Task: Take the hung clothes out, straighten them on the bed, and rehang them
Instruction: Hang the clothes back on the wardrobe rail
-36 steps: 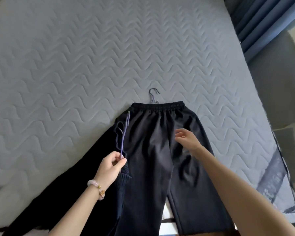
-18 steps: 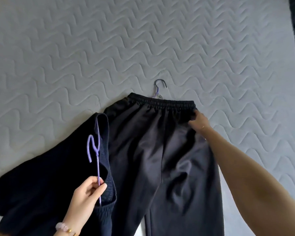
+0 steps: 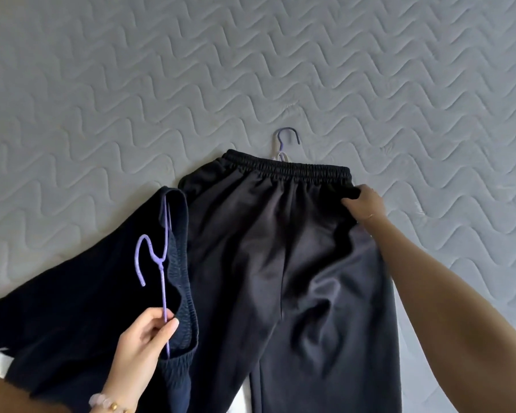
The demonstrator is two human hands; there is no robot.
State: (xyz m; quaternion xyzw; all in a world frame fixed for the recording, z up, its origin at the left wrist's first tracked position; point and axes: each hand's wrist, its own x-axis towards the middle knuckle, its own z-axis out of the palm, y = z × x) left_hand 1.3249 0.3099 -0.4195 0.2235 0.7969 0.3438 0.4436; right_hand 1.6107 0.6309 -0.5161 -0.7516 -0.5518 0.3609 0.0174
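Readable text: none.
Nothing legible on the black trousers (image 3: 280,248), the dark garment (image 3: 57,308), the purple hanger (image 3: 162,263), the second hanger (image 3: 286,138) or the quilted bed cover (image 3: 102,84).

- Your bed (image 3: 131,84) (grey, wavy quilting) carries everything.
- Black trousers (image 3: 280,263) lie flat on it, a hanger hook (image 3: 287,138) poking past their waistband.
- Navy trousers (image 3: 57,308) lie alongside, touching them.

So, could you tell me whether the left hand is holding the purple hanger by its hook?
No, the left hand pinches the purple hanger on its straight wire, and the hook stands free of the fingers.
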